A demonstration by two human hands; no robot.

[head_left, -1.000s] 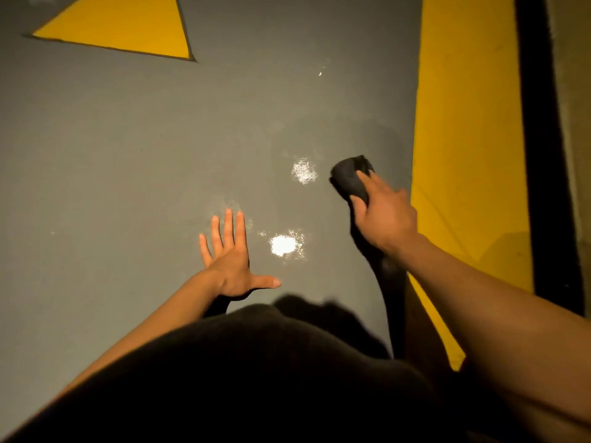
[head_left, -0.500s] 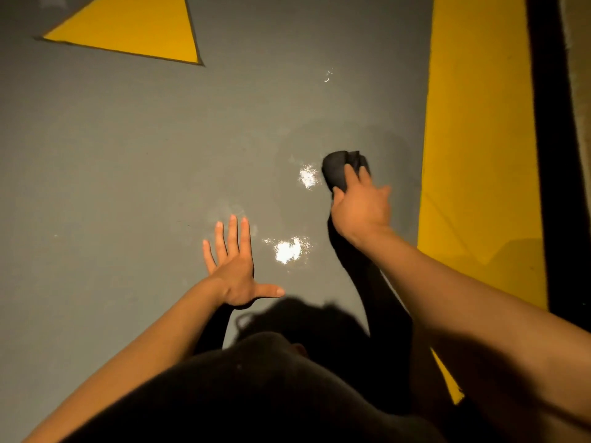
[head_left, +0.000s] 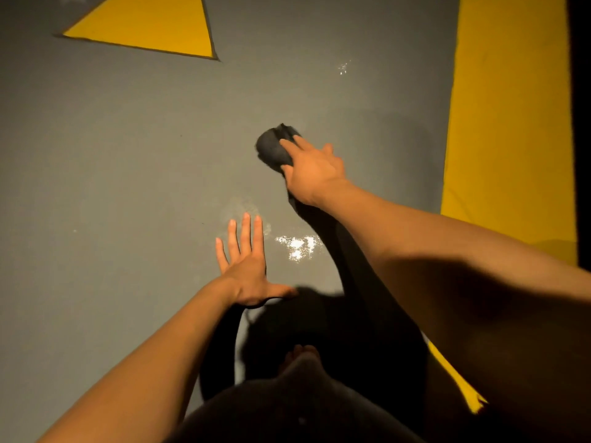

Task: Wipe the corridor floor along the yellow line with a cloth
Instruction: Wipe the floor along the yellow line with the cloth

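A dark bunched cloth point(head_left: 273, 148) lies on the grey corridor floor point(head_left: 128, 155), well left of the broad yellow line point(head_left: 508, 123) that runs up the right side. My right hand point(head_left: 315, 172) holds the cloth down on the floor, its index finger lying over the top and its thumb tucked against the near side. My left hand point(head_left: 246, 266) is flat on the floor with its fingers spread, below and left of the cloth. A wet shiny patch point(head_left: 297, 246) glints between the two hands.
A yellow triangle point(head_left: 150, 27) is painted on the floor at the top left. A dark strip point(head_left: 580, 123) borders the yellow line on the right. Smaller wet glints point(head_left: 343, 67) show farther ahead. My dark clothing and a bare foot point(head_left: 300, 354) fill the bottom.
My right hand has slid the cloth leftward across the floor, away from the yellow line. My left hand stays planted flat in the same spot.
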